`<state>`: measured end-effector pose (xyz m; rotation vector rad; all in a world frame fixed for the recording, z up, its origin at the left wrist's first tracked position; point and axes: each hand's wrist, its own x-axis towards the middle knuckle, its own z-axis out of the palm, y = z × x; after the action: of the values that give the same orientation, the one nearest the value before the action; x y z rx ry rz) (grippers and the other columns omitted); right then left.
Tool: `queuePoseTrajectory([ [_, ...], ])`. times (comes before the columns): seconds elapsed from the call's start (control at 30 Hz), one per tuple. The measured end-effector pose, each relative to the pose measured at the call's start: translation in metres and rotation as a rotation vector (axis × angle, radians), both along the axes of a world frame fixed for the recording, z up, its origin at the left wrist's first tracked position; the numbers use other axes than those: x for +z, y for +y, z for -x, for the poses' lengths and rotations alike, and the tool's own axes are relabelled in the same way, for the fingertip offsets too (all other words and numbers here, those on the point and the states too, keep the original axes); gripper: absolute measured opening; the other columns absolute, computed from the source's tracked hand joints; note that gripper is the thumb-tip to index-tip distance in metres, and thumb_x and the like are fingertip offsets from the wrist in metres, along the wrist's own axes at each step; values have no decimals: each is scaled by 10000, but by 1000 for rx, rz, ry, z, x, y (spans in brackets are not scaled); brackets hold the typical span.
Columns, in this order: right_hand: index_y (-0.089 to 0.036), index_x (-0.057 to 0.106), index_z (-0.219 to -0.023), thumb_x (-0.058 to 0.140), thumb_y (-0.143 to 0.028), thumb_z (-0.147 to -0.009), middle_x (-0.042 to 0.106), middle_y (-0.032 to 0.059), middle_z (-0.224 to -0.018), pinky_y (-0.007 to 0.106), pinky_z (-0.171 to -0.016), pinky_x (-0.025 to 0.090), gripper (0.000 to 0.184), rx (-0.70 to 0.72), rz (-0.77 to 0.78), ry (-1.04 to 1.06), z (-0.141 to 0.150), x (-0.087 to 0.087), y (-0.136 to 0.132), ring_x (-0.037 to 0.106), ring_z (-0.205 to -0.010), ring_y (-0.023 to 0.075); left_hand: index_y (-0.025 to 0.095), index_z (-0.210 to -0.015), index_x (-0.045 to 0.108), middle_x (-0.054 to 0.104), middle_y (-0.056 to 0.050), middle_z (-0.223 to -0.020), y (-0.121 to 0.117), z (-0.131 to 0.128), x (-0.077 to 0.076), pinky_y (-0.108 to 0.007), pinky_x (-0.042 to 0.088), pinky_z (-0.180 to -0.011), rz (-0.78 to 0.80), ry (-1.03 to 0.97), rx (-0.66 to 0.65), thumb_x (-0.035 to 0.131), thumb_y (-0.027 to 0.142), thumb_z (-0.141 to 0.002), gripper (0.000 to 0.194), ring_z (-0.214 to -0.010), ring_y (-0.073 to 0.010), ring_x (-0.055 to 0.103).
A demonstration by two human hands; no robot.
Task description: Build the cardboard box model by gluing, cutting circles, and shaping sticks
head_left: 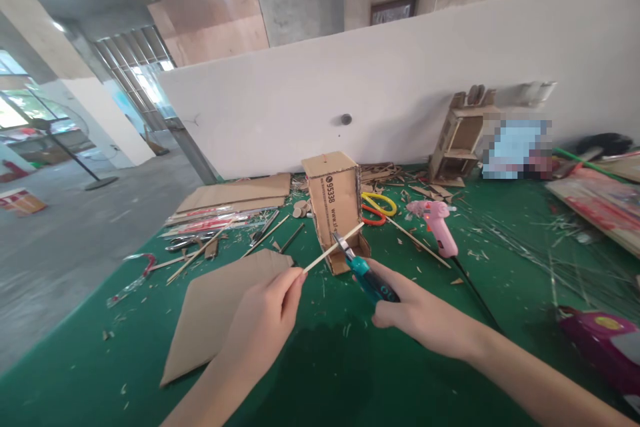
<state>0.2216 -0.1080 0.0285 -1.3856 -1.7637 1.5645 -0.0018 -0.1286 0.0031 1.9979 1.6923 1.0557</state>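
Observation:
My left hand [267, 320] pinches the near end of a thin wooden stick [333, 248], which slants up to the right. My right hand [417, 310] grips a teal-handled cutter [367, 275] whose short blades close around the stick near its middle. Just behind the stick stands a small upright cardboard box [334, 203] printed with numbers. A flat brown cardboard sheet [215, 310] lies on the green table [320, 373] under and left of my left hand.
A pink glue gun [439, 223] with a black cord lies right of the box, yellow and orange scissors [377, 205] behind it. More sticks, cardboard sheets and scraps litter the left side. A cardboard model [463, 137] leans on the white wall. A magenta object [603, 343] sits at right.

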Motion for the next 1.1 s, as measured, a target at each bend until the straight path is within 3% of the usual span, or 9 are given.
queuePoseTrajectory([
  [0.27,-241,440,-1364,547,-231,-655,604,41,-1140,334,-788,445,717,32,-56,-15,7,-5,5,554,-978,249,234,-740,679,542,-5,-519,-4,2,28,-218,192,-434,-63,141,22,557,241,-827,151,-407,-123,410],
  [0.4,-223,414,-1376,537,-205,-662,581,49,-1158,331,-813,438,725,47,-45,-26,9,1,3,540,-993,237,228,-730,667,530,-2,-521,-3,0,37,-217,174,-439,-81,246,28,550,225,-834,156,-420,-123,414],
  [0.5,-216,420,-1370,531,-196,-664,573,53,-1173,340,-806,439,715,51,-35,-36,10,3,3,546,-961,233,230,-764,677,578,-15,-560,0,2,36,-214,196,-449,-97,307,24,547,231,-840,151,-448,-135,452],
  [0.7,-244,441,-1353,550,-184,-643,531,43,-1235,352,-883,418,720,80,-126,31,11,-11,6,494,-1073,249,249,-879,677,662,-34,-687,2,9,29,-221,257,-472,-82,405,-5,480,281,-887,200,-519,-165,540],
  [0.9,-240,470,-1333,546,-188,-653,584,37,-1147,326,-822,434,686,67,-82,14,14,0,4,535,-985,236,247,-886,661,682,-29,-711,1,11,28,-225,277,-483,-111,437,10,482,286,-889,183,-526,-167,559],
  [1.1,-233,478,-1324,557,-188,-651,569,37,-1162,318,-835,421,679,67,-123,51,15,-9,5,521,-1018,236,237,-895,638,690,-22,-748,1,12,27,-210,285,-488,-90,510,13,463,290,-902,183,-548,-155,574],
])
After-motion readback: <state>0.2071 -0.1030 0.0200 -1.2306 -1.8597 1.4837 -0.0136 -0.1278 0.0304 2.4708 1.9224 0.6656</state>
